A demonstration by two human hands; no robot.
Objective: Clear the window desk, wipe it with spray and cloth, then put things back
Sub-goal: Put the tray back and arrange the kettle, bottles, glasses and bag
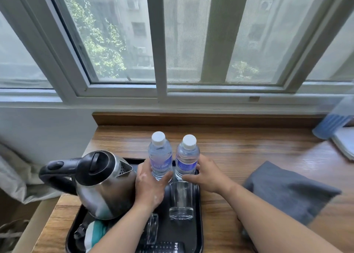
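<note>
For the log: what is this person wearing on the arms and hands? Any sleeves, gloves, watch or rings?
Nothing shows. The left hand and right hand are bare, with no gloves and no rings visible. The left forearm and right forearm are uncovered to the frame's edge: no sleeve, watch or bracelet in view.

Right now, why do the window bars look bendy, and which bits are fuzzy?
Head view: the wide-angle lens bows the window frame outward; soft daylight comes through it, leaving a pale sheen on the kettle; the blue object at the right edge is smeared; the left bottle in the left hand and the right bottle in the right hand look fairly sharp.
</note>
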